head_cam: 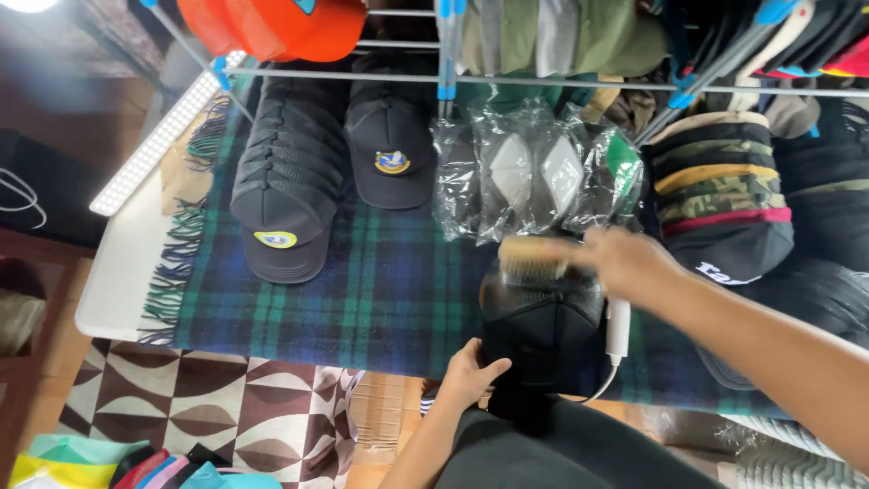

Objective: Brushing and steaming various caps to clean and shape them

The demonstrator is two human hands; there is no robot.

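Down at the worktop's near edge, the left hand (472, 369) closes its grip on the brim side of a black cap (541, 319), which sits on the plaid blanket (389, 290). Over the cap's crown, the right hand (626, 260) grips a wooden brush (534, 257) (blurred, bristles down). Toward the far edge lie a stack of dark caps (282, 195) and bagged caps (534, 177).

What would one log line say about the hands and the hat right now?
left hand: holds black cap | right hand: brush on cap | under: plaid blanket
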